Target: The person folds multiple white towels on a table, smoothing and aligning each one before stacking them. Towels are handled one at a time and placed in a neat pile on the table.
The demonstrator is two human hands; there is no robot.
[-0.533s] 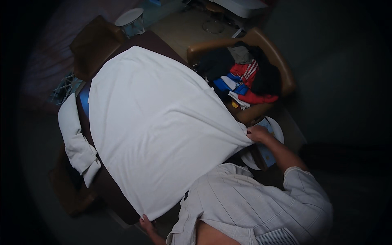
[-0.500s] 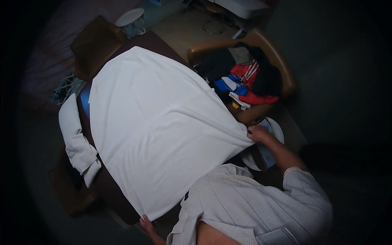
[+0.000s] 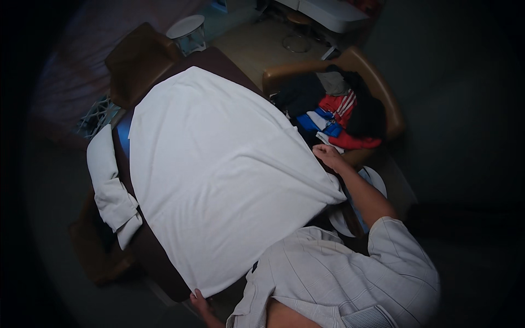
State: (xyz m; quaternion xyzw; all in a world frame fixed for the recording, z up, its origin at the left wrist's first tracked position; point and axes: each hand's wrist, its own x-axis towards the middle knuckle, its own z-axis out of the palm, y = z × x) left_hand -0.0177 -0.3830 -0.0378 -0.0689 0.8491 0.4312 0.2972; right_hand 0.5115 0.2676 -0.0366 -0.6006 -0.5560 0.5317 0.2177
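A large white sheet (image 3: 219,169) lies spread over a dark brown table (image 3: 221,63), with soft creases through its middle and right side. At the sheet's near left corner, my left hand (image 3: 200,302) is closed on the hem. My right hand (image 3: 328,157) is over the right edge of the sheet, its fingers curled against the border; whether cloth is pinched in them is hidden. The near right corner of the sheet hangs loose close to my body.
Folded white cloths (image 3: 112,191) rest along the table's left side. A brown armchair (image 3: 391,104) at the right holds a clothes pile (image 3: 339,112) in black, red, blue and white. Another brown chair (image 3: 139,65) and a round white side table (image 3: 186,26) stand beyond.
My right hand has let go of the near right corner and moved farther along the sheet's right edge. My left hand keeps its hold. The whole view has shifted slightly.
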